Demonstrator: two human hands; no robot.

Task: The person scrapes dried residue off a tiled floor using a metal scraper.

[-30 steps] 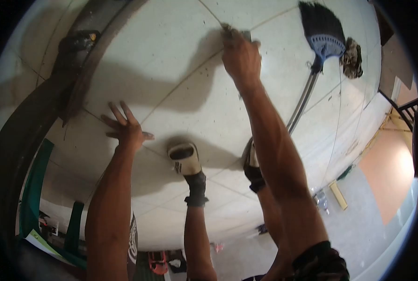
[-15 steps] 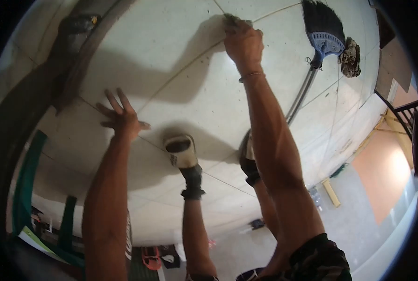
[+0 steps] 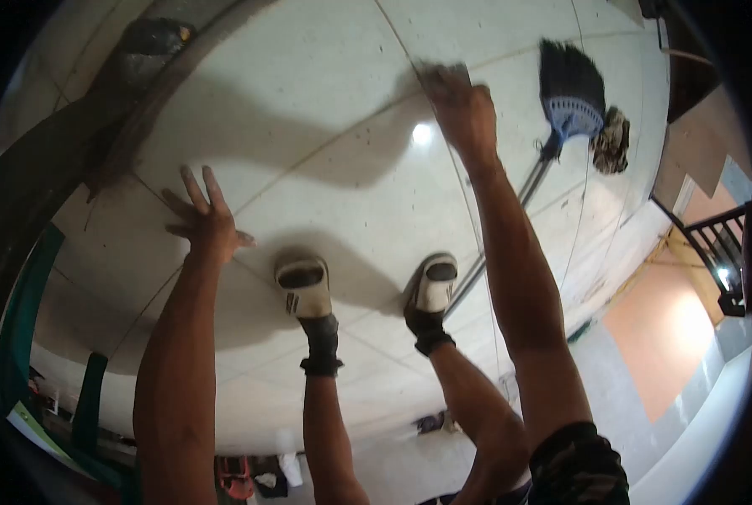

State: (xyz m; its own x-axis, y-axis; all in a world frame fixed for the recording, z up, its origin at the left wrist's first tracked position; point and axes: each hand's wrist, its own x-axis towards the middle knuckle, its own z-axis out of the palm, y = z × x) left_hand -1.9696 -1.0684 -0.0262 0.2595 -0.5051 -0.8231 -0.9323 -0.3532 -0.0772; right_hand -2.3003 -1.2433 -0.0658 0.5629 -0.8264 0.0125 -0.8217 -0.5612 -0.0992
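My left hand (image 3: 209,225) lies on the pale tiled floor (image 3: 325,206) with its fingers spread, holding nothing. Farther forward and to the right, my right hand (image 3: 468,119) is closed and pressed down by a tile joint. Under its fingers is a small, dark, pad-like thing (image 3: 458,74), blurred and mostly covered, so its exact kind does not show. Right of that hand lies a broom (image 3: 572,116) with black bristles and a blue head; its grey handle passes behind my right forearm. A crumpled, dirty cloth (image 3: 611,141) touches the broom head.
My feet, in light slip-on shoes (image 3: 304,295), stand between my arms. A dark, shiny bundle (image 3: 153,46) sits at upper left beyond a brown edge. Green strips (image 3: 90,404) stand at lower left. A black railing (image 3: 717,240) and an orange-tan panel (image 3: 658,345) are at right.
My right hand has slid a little right and back toward me, with the pad-like thing under it. The left hand stays spread on the floor. The whole view has shifted slightly.
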